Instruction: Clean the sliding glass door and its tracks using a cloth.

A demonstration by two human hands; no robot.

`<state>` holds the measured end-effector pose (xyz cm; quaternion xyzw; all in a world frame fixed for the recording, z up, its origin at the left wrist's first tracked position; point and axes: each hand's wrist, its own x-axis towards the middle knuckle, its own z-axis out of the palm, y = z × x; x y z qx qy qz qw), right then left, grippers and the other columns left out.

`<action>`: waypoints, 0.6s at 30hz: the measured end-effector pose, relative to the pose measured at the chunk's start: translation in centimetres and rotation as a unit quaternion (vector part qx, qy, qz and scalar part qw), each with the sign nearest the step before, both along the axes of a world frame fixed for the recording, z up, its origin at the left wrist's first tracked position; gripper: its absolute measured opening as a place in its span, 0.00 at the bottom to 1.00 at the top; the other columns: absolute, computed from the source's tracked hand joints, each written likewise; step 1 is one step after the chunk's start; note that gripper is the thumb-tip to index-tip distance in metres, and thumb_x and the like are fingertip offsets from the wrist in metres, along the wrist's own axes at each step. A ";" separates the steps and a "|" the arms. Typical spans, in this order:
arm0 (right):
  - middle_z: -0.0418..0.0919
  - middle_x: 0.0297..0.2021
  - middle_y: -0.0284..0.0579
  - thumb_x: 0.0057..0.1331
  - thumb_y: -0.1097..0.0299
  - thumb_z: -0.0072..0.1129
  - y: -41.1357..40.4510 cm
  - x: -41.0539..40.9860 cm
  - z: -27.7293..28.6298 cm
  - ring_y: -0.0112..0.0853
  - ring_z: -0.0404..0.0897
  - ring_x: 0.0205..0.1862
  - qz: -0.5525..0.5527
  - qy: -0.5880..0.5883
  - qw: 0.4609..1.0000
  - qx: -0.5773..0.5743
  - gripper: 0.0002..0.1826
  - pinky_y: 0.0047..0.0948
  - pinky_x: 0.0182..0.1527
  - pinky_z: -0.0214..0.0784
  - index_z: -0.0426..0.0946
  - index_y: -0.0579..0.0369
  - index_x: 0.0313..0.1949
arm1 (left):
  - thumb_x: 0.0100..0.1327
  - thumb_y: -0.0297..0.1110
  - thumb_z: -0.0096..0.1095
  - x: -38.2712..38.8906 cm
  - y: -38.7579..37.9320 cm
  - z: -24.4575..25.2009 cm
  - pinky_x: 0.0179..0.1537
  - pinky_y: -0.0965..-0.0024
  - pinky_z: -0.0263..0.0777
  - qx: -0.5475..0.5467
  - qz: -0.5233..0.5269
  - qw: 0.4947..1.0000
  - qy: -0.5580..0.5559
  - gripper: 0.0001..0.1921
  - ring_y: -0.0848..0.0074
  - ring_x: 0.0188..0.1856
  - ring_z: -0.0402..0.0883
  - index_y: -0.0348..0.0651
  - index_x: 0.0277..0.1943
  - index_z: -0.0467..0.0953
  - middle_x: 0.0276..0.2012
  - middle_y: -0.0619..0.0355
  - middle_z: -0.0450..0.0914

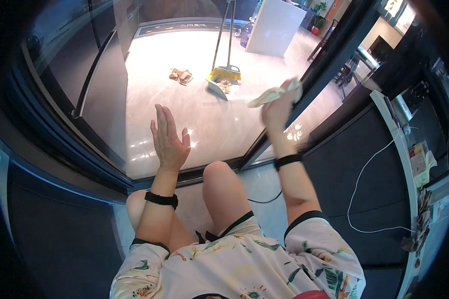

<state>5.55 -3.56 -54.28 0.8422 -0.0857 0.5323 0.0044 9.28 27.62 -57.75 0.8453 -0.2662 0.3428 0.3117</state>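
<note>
My right hand (277, 112) grips a pale cloth (269, 96), slightly blurred, close beside the dark upright door frame (314, 88). Whether the cloth touches the frame I cannot tell. My left hand (170, 140) is raised in the doorway with its fingers apart, holding nothing. Beyond it on the glossy tiled floor (153, 101) lies a crumpled brownish cloth (181, 76). A broom with yellow bristles (226, 73) rests in a grey dustpan (217, 89) that contains some debris, and their long handles rise upward.
A dark door leaf with a long bar handle (93, 74) stands at left. At right, a narrow shelf (394, 123) carries papers and small items, with a white cable (359, 179) hanging from it. A white panel (275, 28) and a water bottle (246, 34) stand farther back.
</note>
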 end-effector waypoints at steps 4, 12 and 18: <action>0.33 0.66 0.84 0.67 0.57 0.45 5.0 1.8 -1.2 0.67 0.30 0.71 0.050 -0.022 0.966 0.252 0.45 0.54 0.71 0.23 0.33 0.78 0.67 | 0.57 0.32 0.60 -0.4 0.3 -0.8 0.68 0.44 0.44 -0.002 0.007 1.000 0.006 0.46 0.51 0.74 0.45 0.31 0.72 0.39 0.72 0.35 0.39; 0.40 0.69 0.72 0.60 0.53 0.58 9.8 5.8 8.8 0.62 0.36 0.72 0.068 -0.065 0.995 0.004 0.51 0.54 0.72 0.30 0.39 0.75 0.68 | 0.57 0.34 0.61 -0.8 -1.3 -0.6 0.68 0.45 0.44 -0.010 0.016 1.000 0.023 0.46 0.47 0.73 0.43 0.28 0.71 0.40 0.71 0.30 0.39; 0.59 0.66 0.53 0.59 0.47 0.58 15.2 5.0 10.4 0.50 0.60 0.67 0.330 0.078 0.926 -0.167 0.43 0.48 0.68 0.50 0.55 0.59 0.66 | 0.61 0.39 0.59 0.9 -0.8 -2.4 0.69 0.46 0.43 -0.003 0.083 0.996 -0.046 0.45 0.46 0.73 0.44 0.28 0.71 0.39 0.71 0.31 0.39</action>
